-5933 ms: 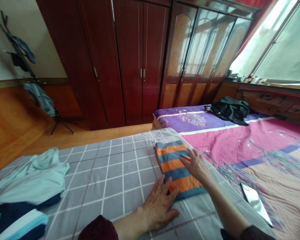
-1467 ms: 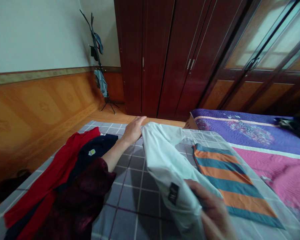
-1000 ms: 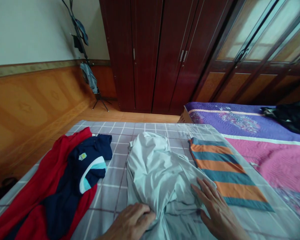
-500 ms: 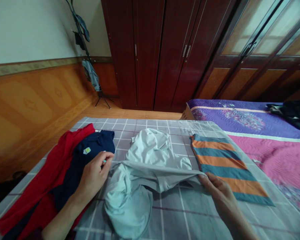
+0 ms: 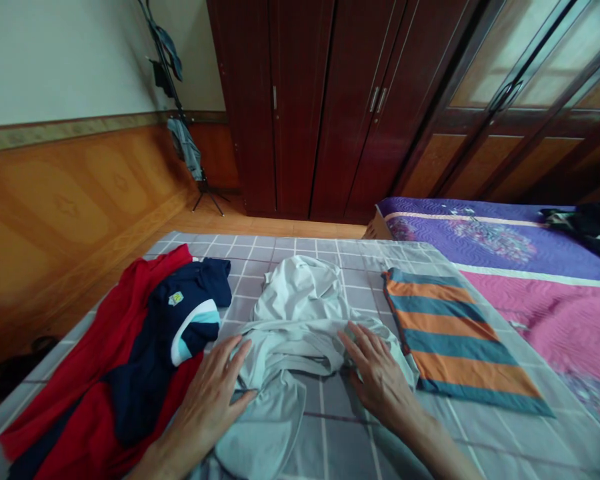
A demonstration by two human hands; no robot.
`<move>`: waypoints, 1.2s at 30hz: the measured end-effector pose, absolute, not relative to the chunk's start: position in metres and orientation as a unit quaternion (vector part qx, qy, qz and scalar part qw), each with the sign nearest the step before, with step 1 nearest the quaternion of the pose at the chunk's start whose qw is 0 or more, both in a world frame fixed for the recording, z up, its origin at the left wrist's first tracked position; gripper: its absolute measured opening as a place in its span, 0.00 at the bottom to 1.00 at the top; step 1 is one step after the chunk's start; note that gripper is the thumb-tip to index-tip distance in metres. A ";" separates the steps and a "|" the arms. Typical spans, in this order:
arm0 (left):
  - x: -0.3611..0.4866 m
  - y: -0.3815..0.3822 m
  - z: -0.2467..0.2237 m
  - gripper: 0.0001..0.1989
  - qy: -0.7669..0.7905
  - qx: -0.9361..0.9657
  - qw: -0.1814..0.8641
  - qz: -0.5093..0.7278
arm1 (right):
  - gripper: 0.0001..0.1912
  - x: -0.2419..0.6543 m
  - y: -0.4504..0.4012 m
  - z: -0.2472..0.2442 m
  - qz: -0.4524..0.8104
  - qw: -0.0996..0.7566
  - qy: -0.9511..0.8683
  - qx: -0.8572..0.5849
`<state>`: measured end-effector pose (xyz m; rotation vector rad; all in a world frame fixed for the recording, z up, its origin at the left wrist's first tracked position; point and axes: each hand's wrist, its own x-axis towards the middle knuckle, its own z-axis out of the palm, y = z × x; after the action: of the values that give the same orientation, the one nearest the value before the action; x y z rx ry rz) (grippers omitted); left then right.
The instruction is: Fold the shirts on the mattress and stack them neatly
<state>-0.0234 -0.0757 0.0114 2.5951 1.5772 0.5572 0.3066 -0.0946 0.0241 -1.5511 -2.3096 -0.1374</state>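
Note:
A crumpled pale grey garment (image 5: pixel 300 293) lies in the middle of the grey checked bed cover (image 5: pixel 330 427). My left hand (image 5: pixel 215 387) is at its left side, fingers spread, with the fingertips by the cloth. On the garment's right part rests my right hand (image 5: pixel 380 373), palm down with its fingers apart. Neither hand grips anything. A striped orange and teal cloth (image 5: pixel 455 333) lies flat and folded to the right. Red clothing (image 5: pixel 115 320) and a navy garment (image 5: pixel 155 333) with a white and light blue band are spread at the left.
Beyond the bed stand dark red wardrobes (image 5: pixel 300 113) and a coat rack (image 5: pixel 180 113) with items hanging on it. At the right is another bed with a purple and pink cover (image 5: pixel 530 293), a black item (image 5: pixel 590 227) on it.
My right hand has let go of the garment's edge and moved left onto the cloth. My left hand has opened and come down beside the garment, uncovering the navy garment's banded part.

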 end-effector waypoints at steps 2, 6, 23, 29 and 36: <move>-0.028 -0.074 0.007 0.35 0.521 0.832 0.052 0.182 | 0.28 0.308 -0.086 0.019 -0.036 0.178 -0.802 -0.569; -0.031 -0.066 0.015 0.24 0.556 0.796 0.132 0.200 | 0.13 0.314 -0.069 0.029 0.056 0.228 -0.779 -0.581; 0.001 -0.024 0.092 0.19 0.506 0.463 0.562 0.463 | 0.12 0.310 -0.056 0.033 0.142 0.224 -0.771 -0.579; 0.001 -0.023 0.103 0.14 0.509 0.653 0.445 0.341 | 0.16 0.328 -0.054 0.053 0.290 0.382 -0.643 -0.597; 0.002 -0.035 0.094 0.26 0.501 0.835 0.184 0.131 | 0.16 0.363 -0.080 0.107 0.332 0.592 -0.422 -0.601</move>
<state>0.0017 -0.0352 0.0938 2.3553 1.4140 0.3707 0.3629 -0.0802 0.1074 -1.3977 -0.9805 0.7712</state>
